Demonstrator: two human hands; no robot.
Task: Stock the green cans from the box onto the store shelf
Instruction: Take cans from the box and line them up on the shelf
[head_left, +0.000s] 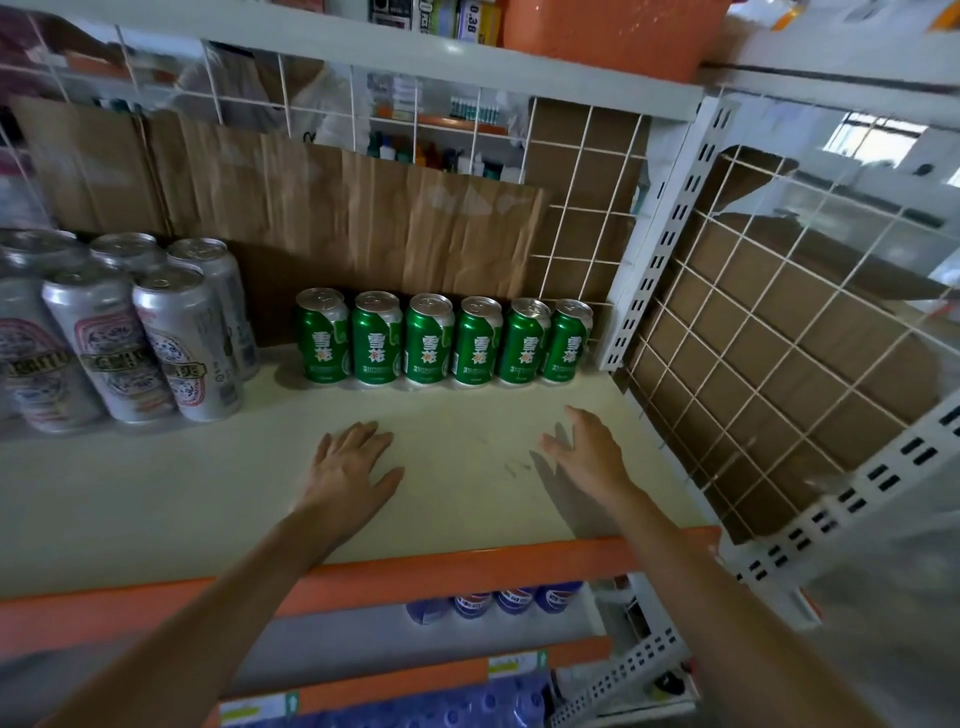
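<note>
Green aluminium cans (441, 340) line the cream shelf (156, 493) along its back edge, by the right corner. Left hand (353, 467) and right hand (587, 452) hover before them, each grip slack and empty. The next row likely belongs directly in front, labels outward.

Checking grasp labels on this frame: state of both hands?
Left hand: open, fingers straight, palm down over the shelf, holding nothing.
Right hand: open, fingers spread, holding nothing, short of the green cans.

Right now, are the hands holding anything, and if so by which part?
Nothing is held. The left hand and the right hand are both open over the shelf; the six green cans stand apart at its back.
</note>
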